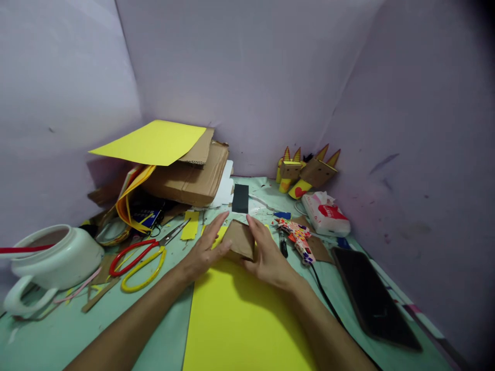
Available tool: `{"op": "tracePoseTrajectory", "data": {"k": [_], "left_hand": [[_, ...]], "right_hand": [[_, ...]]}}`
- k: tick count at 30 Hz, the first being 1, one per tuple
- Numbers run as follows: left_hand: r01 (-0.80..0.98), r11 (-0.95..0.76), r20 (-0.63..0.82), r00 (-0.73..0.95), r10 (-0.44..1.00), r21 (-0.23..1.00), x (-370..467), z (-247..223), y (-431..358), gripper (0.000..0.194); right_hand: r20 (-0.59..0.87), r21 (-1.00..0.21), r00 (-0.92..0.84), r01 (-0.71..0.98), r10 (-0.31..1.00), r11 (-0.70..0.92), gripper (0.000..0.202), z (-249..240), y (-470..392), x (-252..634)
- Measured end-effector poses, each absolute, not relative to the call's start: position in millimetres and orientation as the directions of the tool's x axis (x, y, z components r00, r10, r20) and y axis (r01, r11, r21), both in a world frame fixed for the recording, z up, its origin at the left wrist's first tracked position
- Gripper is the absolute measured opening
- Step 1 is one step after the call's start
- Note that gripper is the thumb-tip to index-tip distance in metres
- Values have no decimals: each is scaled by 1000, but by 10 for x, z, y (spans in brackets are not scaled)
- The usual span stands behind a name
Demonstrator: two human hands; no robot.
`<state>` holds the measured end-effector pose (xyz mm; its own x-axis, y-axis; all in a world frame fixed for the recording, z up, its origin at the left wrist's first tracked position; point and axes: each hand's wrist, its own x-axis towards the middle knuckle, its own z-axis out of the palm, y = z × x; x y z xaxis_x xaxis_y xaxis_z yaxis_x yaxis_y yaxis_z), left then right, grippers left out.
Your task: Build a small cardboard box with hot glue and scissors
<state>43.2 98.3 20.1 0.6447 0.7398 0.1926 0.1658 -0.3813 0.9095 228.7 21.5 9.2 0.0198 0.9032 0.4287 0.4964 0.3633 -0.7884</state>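
Note:
A small brown cardboard box [240, 238] is between my two hands, above a large yellow paper sheet [240, 319]. My right hand [266, 253] grips its right side, with the fingers along the edge and the thumb at the near lower corner. On the other side, my left hand [209, 246] has its fingers stretched out and spread from the thumb. The left thumb reaches the box's left corner, while yellow paper shows between the other fingers and the box. The underside of the box is hidden.
Scissors [145, 260] and a white pot [58, 255] lie left. Stacked cardboard [189, 178] stands behind. Rightward are a patterned glue gun [297, 237] with a cord, a phone [375, 299], a tissue pack [327, 214] and cardboard figures [315, 172]. A dark rectangle [240, 199] lies ahead.

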Motion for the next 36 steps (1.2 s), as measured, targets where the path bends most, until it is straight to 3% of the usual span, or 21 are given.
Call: {"op": "tracePoseTrajectory", "data": {"k": [2,5,7,10,17,20,23,25,29,32,36], "left_hand": [[205,-404,195,632,750,891,482,152,961,59],[213,-399,189,627,756,892,510,107,945,56],[211,-388,171,645,745,897,498,100,940,64],[247,-404,147,668,729,881,479,89,938,82],[282,-494,171,705,688,823,513,18,923,87],[275,-444,130,711,691,853,494,60,905,95],[262,-383,61,753,656,886,416,121,934,115],[201,-340,74,758,648,919,358,148,981,120],[-41,-101,106,555,825,994,389,163,1028,82],[-203,81,-9,331,944,976,564,134,968,65],[-225,59,2,264,965,972,792,31,866,55]], "right_hand": [[429,-821,32,432,903,374,99,20,234,2267],[270,-931,46,268,962,248,103,-83,280,2264],[168,-972,21,172,986,162,106,-120,305,2273],[157,-984,19,87,987,155,105,-141,326,2287],[231,-964,63,151,971,220,94,-254,336,2302],[183,-974,38,141,982,176,102,-263,319,2322],[114,-985,2,134,993,113,119,-190,299,2371],[123,-990,28,78,992,121,119,-106,296,2399],[184,-954,286,-179,941,241,90,32,323,2343],[82,-944,398,-264,914,200,92,18,362,2208],[49,-959,425,-233,904,162,91,-105,423,2044]]}}
